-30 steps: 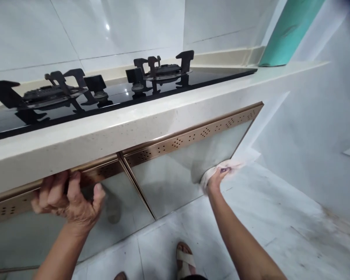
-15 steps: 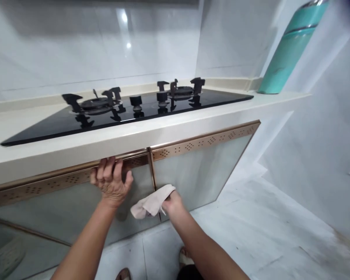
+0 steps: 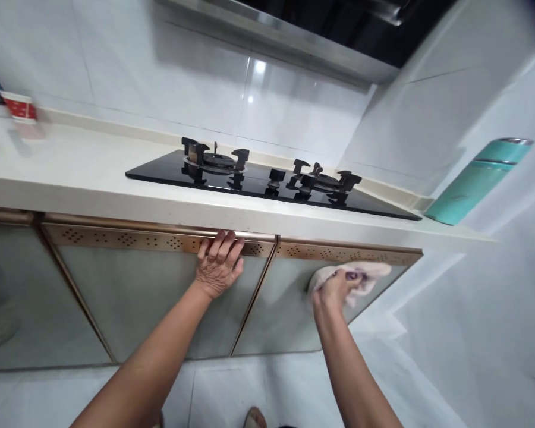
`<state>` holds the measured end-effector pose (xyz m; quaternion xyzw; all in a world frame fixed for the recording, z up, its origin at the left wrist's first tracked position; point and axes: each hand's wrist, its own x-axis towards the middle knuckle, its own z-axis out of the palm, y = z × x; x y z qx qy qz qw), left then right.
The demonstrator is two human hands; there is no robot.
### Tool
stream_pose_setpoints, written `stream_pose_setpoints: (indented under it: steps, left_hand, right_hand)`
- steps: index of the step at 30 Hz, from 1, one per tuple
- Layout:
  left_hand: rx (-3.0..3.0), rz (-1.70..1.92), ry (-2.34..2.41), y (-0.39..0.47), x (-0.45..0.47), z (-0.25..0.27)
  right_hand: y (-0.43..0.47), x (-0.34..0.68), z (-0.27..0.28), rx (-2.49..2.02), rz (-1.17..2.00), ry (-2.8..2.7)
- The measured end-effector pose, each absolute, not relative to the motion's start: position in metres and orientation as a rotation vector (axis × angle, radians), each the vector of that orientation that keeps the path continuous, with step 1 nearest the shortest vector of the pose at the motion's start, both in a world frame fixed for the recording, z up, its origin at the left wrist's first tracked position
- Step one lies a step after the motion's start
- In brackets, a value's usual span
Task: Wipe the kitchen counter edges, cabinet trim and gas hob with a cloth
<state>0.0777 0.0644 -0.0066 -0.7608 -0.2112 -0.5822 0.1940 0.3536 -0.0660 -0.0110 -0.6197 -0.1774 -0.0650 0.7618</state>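
My right hand (image 3: 334, 288) presses a pale cloth (image 3: 369, 272) flat against the upper part of the right cabinet door (image 3: 285, 315), just below its perforated copper trim (image 3: 339, 254). My left hand (image 3: 218, 261) rests on the copper trim at the top of the middle cabinet door (image 3: 129, 297), fingers curled over the edge under the cream countertop (image 3: 116, 190). Both doors are mirror-like and closed.
A black glass gas hob (image 3: 267, 184) with two burners sits in the countertop. A teal flask (image 3: 477, 181) stands at the right end, a red-and-white cup (image 3: 20, 107) at the far left. A range hood (image 3: 321, 30) hangs above. The floor is pale tile.
The view has risen and pulled back. My right hand with the cloth moved from the seam between the doors up and right onto the right door. My left hand stays on the trim.
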Motion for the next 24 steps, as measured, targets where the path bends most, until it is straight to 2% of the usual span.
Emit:
stream_pose_setpoints:
  steps: [3,5,10,12,15,19,21,24]
  left_hand:
    - [-2.208,-1.566,-0.667,0.064,0.077,-0.009]
    - [-2.193,-1.545,-0.666,0.065,0.079,-0.007]
    - [-2.238,-1.562,-0.613,0.069,0.076,-0.017]
    - [-2.284,-1.463,-0.542,0.064,0.057,-0.048]
    - [-2.382,-1.217,-0.452,0.044,0.005,-0.125]
    - [-2.437,-1.005,-0.894,0.016,-0.054,-0.208]
    - [-2.445,-0.962,-1.004,0.006,-0.057,-0.211]
    - [-2.446,-1.071,-1.022,0.000,-0.031,-0.169]
  right_hand:
    - [-0.035,0.309,-0.004,-1.460,-0.370,-0.410]
    - [-0.018,0.265,-0.019,-1.542,-0.473,-0.571]
    - [-0.018,0.194,-0.108,-1.692,-0.452,-1.243]
    - [-0.030,0.195,-0.139,-1.697,-0.545,-1.351]
    - [-0.045,0.213,-0.159,-1.681,-0.692,-1.456]
    - [-0.051,0.221,-0.159,-1.717,-0.642,-1.519]
    - [-0.052,0.215,-0.154,-1.729,-0.582,-1.488]
    - [-0.056,0.207,-0.132,-1.648,-0.574,-1.424]
